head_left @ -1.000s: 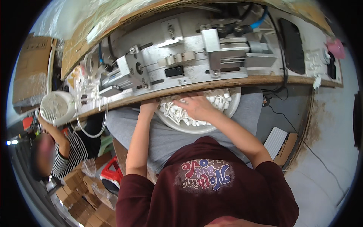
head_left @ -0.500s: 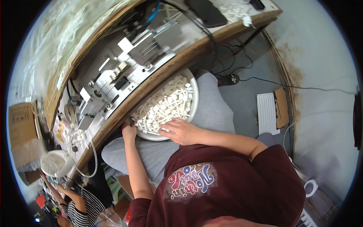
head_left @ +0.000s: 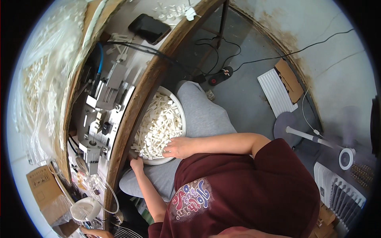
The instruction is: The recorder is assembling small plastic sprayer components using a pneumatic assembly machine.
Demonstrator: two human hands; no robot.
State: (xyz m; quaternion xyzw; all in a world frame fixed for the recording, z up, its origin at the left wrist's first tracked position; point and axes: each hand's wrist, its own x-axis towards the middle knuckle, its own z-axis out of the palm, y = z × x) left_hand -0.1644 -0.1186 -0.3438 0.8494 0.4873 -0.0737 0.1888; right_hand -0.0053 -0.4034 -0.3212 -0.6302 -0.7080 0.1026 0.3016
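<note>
A round white basin (head_left: 183,115) rests on my lap, heaped with small white plastic parts (head_left: 160,119), some stick-shaped and some blocky. My right hand (head_left: 178,148) lies over the near right side of the heap, its fingers apart and their tips among the parts. At the basin's near left rim, beside the bench edge, is my left hand (head_left: 137,163). Its fingers look closed around the rim, partly in shadow. Left of the basin, a metal fixture (head_left: 105,93) with blocks and rails sits on the bench.
The bench's wooden edge (head_left: 133,101) runs close along the basin. A black phone (head_left: 149,29) and cables lie on the bench. A small white fan (head_left: 85,209) stands at lower left, near another person's arm (head_left: 97,232). A white ridged panel (head_left: 276,92) is on the floor.
The view has turned, so bench and basin appear steeper and further left. My right hand stays over the parts, its fingers drawn in slightly; my left remains by the rim.
</note>
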